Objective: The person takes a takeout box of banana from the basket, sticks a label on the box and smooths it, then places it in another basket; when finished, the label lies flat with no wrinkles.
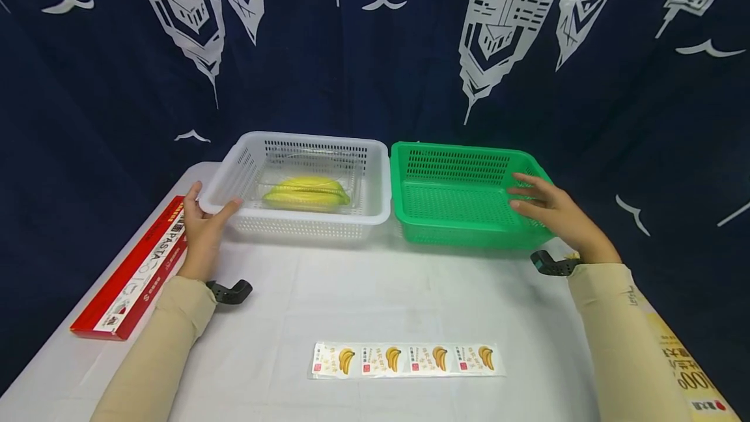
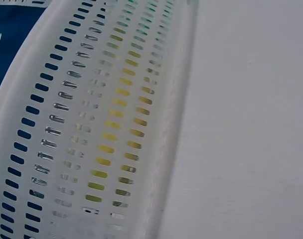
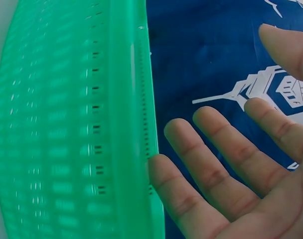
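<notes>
"What's at the edges?"
"I see a red pasta box [image 1: 136, 272] on the white table [image 1: 293, 305], left, and a yellow package [image 1: 697, 378], lower right."
"Behind?"
"My feed shows navy cloth [image 1: 375, 70] printed with white towers."

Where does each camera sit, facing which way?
Head: on the head, facing forward-down at the white basket and green basket; left hand and right hand show.
Left wrist: on that wrist, facing the white basket's wall; no hand shows.
Right wrist: likewise, facing the green basket; right hand shows.
Head and left wrist share the white basket.
</notes>
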A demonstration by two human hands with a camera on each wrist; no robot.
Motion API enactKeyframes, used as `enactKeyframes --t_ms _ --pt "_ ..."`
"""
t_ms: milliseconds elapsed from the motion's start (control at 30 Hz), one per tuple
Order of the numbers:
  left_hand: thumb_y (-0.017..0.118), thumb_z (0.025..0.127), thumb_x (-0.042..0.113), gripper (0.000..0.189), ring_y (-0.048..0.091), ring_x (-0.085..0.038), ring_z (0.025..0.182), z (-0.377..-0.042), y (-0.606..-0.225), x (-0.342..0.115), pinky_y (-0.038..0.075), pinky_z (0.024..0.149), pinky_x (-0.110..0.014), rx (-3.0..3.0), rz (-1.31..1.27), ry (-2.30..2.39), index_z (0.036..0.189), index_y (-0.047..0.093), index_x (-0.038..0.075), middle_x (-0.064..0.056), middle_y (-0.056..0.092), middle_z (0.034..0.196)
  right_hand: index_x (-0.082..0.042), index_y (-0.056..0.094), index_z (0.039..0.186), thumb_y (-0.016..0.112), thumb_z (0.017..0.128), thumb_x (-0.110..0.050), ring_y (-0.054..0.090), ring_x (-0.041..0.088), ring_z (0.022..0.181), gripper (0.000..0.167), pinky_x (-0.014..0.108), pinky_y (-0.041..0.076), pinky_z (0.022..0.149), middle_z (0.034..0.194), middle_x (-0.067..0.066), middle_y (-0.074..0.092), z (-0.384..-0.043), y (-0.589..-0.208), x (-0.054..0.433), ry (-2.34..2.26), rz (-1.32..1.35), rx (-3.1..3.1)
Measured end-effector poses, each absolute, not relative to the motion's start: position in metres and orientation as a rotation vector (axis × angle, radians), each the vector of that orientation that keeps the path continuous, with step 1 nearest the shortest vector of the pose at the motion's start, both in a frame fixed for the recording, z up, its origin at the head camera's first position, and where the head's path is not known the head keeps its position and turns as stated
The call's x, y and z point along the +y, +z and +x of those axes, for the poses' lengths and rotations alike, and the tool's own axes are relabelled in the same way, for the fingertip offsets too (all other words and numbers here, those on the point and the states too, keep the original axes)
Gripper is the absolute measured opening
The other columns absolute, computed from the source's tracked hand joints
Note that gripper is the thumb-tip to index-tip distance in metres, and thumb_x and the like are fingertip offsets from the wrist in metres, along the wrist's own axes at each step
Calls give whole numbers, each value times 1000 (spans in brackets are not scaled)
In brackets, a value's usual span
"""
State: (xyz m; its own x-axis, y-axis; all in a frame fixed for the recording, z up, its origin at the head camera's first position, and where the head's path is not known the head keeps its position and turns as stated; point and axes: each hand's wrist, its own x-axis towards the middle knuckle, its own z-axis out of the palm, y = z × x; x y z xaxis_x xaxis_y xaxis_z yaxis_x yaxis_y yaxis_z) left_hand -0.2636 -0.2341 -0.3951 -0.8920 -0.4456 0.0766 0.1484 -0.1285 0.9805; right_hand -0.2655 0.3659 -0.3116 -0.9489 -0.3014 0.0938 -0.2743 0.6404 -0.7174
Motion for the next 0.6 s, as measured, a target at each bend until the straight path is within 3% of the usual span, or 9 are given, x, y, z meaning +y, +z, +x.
enactKeyframes --t_ms 167,333,600 --pt "76 101 11 89 42 -20 150 -266 -401 -235 34 125 -26 -1783 332 -2060 171 21 22 -8 37 169 -17 25 173 59 114 -29 58 -3 123 70 16 51 96 163 23 46 -275 -306 358 -1284 -503 2729" --pt "73 104 12 87 39 -21 153 -268 -403 -238 33 128 -32 -1821 334 -2071 171 20 30 -5 34 172 -10 24 172 60 113 -23 64 -2 120 71 18 55 98 164 28 42 -288 -303 349 -1381 -523 2587" --pt "71 105 11 86 37 -22 154 -269 -404 -238 32 128 -32 -1812 338 -2099 171 20 32 -3 33 173 -6 22 172 60 113 -18 62 2 124 71 22 55 101 165 29 40 -304 -298 330 -1403 -505 2473"
